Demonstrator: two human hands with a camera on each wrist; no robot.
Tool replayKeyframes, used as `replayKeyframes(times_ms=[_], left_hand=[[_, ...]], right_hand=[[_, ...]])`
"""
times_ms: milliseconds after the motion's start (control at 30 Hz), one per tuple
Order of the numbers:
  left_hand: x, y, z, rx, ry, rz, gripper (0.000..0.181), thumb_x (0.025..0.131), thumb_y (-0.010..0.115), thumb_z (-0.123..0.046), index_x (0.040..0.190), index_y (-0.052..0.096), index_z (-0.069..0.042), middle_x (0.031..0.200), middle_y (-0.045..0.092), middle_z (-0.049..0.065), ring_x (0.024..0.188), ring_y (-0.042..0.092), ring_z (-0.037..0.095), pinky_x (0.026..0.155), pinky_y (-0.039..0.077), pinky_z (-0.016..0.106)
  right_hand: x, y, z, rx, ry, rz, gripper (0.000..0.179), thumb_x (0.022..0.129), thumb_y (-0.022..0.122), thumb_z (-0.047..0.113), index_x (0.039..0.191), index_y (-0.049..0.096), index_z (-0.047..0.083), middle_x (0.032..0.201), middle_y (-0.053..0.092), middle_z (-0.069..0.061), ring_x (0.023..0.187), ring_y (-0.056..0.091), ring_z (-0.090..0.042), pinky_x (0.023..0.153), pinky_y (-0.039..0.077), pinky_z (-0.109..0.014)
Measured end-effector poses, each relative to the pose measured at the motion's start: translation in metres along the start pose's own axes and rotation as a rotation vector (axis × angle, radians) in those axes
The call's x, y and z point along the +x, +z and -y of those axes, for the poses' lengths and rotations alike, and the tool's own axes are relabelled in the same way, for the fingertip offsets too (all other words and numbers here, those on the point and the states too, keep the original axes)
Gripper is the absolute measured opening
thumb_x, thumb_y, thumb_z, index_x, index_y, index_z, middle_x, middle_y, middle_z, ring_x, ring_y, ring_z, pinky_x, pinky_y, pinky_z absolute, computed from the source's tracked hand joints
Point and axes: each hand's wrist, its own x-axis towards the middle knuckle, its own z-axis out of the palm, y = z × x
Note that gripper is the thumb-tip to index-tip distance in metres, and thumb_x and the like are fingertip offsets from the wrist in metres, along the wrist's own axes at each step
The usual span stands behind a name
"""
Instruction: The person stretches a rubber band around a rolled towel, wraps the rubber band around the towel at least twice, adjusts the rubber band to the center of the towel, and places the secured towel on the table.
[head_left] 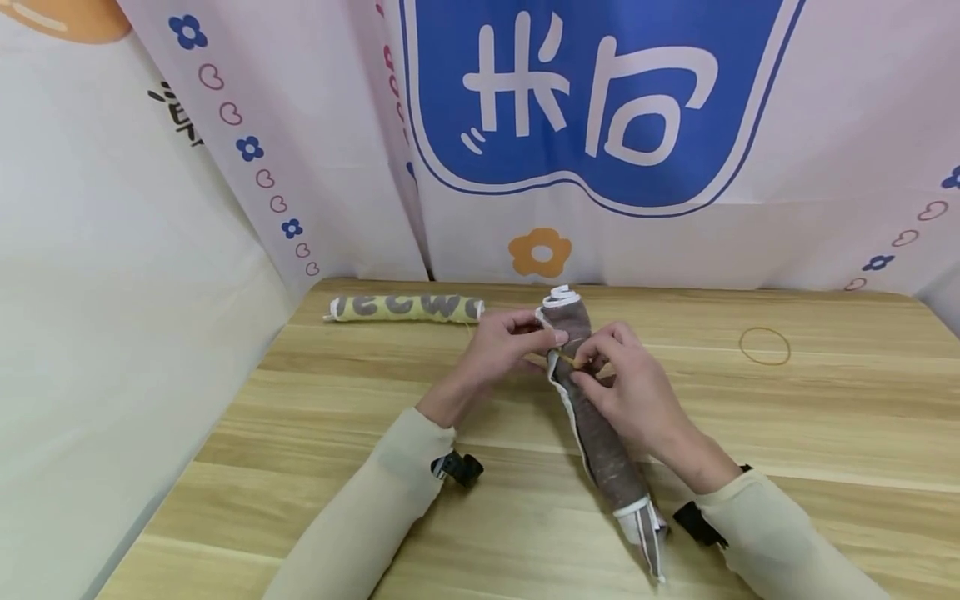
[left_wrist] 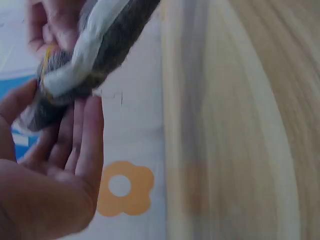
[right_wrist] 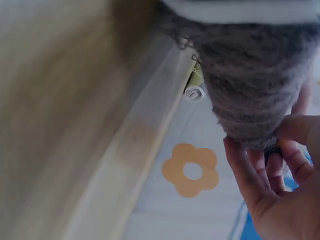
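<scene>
Head view centres on one of two rolled towels: the brown, white-edged towel (head_left: 600, 442) slanting between both hands, its tapered end nearer the person. Around its upper part runs one of two rubber bands, the wrapped band (left_wrist: 46, 62). The left hand (head_left: 498, 346) has its fingers curled round the towel near that upper end; the right hand (head_left: 633, 387) pinches the wrapped band with narrowed fingers. One yellow towel (head_left: 408, 308), rolled and lettered, lies left of them, and one loose band (head_left: 790, 347) lies right, both on the single wooden surface (head_left: 300, 450). Behind hangs printed white cloth (head_left: 480, 237), with one orange flower (head_left: 523, 248) low at its middle.
</scene>
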Motion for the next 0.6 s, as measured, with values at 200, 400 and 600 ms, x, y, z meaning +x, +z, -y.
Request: replayKeyframes(times_ms=[200,400,600], left_hand=[[0.005,-0.008,0.005,-0.063,-0.04,0.13,0.026,0.1,0.072,-0.015,0.117,0.074,0.006,0.105,0.074,0.008,0.095,0.07,0.02,0.085,0.062,0.048],[0.001,0.003,0.0,0.008,-0.006,0.009,0.02,0.095,0.082,-0.018,0.107,0.078,-0.003,0.097,0.076,0.005,0.086,0.069,0.014,0.078,0.062,0.037],[-0.007,0.016,-0.006,0.232,0.169,-0.192,0.016,0.091,0.086,-0.017,0.097,0.079,-0.004,0.079,0.07,0.001,0.072,0.059,0.011,0.062,0.052,0.027]], right_hand=[[0.0,-0.004,-0.007,0.225,0.063,0.054,0.02,0.092,0.076,-0.01,0.101,0.067,0.005,0.103,0.056,-0.008,0.095,0.059,-0.024,0.078,0.059,-0.031],[-0.001,0.005,-0.007,0.015,-0.179,-0.03,0.031,0.086,0.075,-0.018,0.093,0.07,0.011,0.097,0.055,-0.004,0.093,0.057,-0.02,0.079,0.055,-0.035],[-0.001,0.005,0.002,-0.095,-0.16,-0.047,0.026,0.084,0.077,-0.015,0.096,0.068,0.006,0.1,0.056,-0.008,0.092,0.06,-0.023,0.081,0.057,-0.047]])
